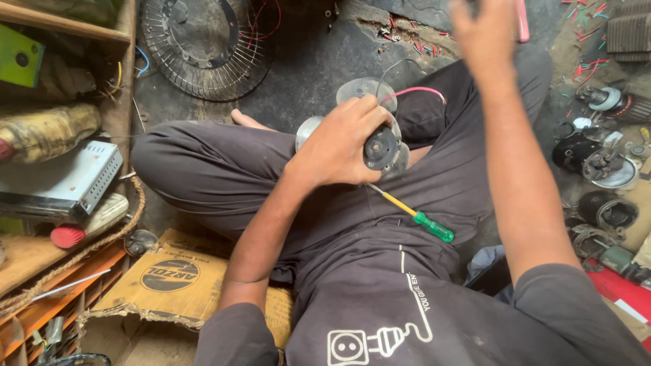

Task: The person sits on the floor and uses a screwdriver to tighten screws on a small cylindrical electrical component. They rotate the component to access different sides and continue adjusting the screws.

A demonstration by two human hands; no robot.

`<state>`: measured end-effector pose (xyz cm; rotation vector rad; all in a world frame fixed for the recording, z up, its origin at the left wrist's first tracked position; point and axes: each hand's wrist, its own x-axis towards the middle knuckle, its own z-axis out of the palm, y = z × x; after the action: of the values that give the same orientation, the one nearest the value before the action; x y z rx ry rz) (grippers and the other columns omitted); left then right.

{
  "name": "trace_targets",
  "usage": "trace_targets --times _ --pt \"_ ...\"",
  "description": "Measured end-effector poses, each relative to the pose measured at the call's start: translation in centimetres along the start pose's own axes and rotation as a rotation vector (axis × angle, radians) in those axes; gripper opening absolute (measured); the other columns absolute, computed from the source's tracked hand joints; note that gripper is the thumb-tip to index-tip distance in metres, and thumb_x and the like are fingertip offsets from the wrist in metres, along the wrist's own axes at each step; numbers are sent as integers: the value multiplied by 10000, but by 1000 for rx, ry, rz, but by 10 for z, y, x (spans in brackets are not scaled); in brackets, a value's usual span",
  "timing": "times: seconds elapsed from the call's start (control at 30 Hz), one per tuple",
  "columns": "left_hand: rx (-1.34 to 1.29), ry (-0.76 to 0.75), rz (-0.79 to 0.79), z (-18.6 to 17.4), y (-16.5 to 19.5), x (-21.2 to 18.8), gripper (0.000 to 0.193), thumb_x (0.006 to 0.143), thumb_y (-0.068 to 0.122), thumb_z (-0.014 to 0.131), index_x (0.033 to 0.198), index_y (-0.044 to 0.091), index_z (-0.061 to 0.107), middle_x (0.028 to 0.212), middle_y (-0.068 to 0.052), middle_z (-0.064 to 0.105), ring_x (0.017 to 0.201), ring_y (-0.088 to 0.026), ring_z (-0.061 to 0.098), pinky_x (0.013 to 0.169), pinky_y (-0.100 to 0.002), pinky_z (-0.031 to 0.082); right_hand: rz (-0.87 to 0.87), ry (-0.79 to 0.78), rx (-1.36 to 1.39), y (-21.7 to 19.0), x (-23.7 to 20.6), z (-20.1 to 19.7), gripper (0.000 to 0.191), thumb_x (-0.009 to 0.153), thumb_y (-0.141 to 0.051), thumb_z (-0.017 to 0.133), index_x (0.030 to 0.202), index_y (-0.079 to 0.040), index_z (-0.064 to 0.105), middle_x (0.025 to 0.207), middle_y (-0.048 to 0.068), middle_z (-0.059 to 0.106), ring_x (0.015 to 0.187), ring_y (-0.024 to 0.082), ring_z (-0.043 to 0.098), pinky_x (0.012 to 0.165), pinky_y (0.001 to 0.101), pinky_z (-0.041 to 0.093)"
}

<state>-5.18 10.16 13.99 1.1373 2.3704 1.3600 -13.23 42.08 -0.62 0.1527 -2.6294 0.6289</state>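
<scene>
Gripping a fan motor [382,150], left hand [337,147] closed.

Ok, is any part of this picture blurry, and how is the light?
In the head view, the right hand at the top edge is smeared by motion blur, so whether it grips anything cannot be told; the left hand on the small motor and the green-handled screwdriver on the lap are sharp. Light is soft and even, without hard shadows or glare. Edges bow slightly, as with a wide lens.

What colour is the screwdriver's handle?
Green, with a yellow shaft, on the screwdriver in the head view.
</scene>
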Motion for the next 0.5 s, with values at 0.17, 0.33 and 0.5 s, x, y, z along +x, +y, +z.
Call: trace_targets --times 0.17,0.33,0.5 --pt "-80 32 -75 8 -29 4 550 635 207 847 1109 86 598 1056 -122 540 1014 -344 580 881 -428 478 41 -334 327 -47 9 57 132 905 -60 764 1027 -21 732 954 152 705 890 357 677 796 452 531" --pt "-159 105 -49 6 -43 0 594 658 245 881 1167 107 605 1071 -107 519 1022 -327 569 904 -422 468 -54 -333 251 -60 25 68 176 867 -25 745 1040 -59 760 939 170 694 896 388 670 790 470 525" --pt "-348 78 -77 6 -53 -2 673 676 287 922 1242 116 601 1126 -88 525 1091 -283 613 950 -389 531 -101 -329 211 -74 30 77 110 889 -42 715 990 -71 747 965 170 712 913 395 671 772 479 526"
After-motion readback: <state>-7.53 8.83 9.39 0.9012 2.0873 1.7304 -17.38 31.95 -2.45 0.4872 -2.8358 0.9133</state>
